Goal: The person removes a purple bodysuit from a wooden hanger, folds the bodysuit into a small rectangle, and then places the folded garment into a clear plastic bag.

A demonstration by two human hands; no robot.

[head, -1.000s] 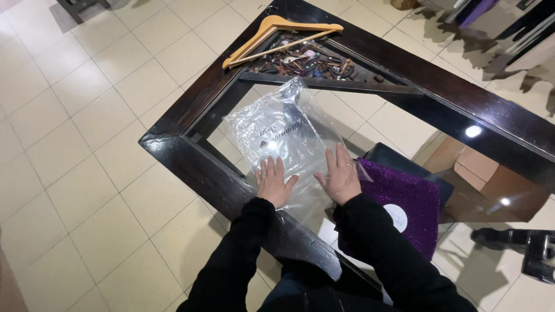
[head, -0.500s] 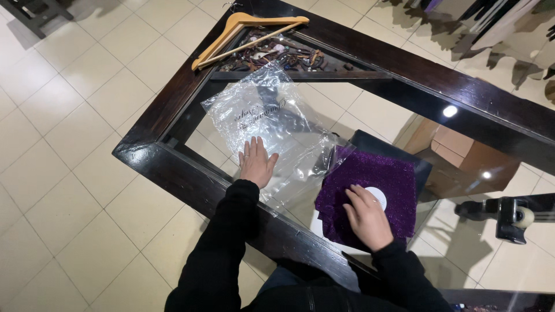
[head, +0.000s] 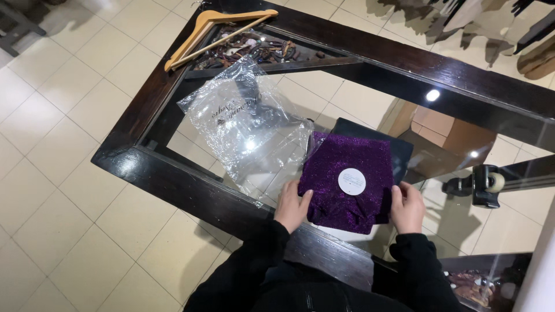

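Closest to me, my left hand (head: 293, 205) grips the near-left corner of the folded purple glittery cloth (head: 346, 180), fingers curled onto its edge, while my right hand (head: 406, 205) clasps the near-right corner the same way; both hands are closed on the fabric. The cloth lies flat on the glass table (head: 370, 110) just past the table's dark wooden near rail, with a round white label (head: 351, 181) stuck near its middle. A dark folded piece (head: 399, 153) peeks out from under its far-right edge; I think it is another garment, though I see too little of it to be sure. Just left of the cloth, touching it, a crumpled clear plastic bag (head: 245, 124) is spread over the glass. Farther off, at the table's far-left corner, a wooden hanger (head: 217, 32) rests across the frame, beside a heap of small dark trinkets (head: 254, 51) under the glass.
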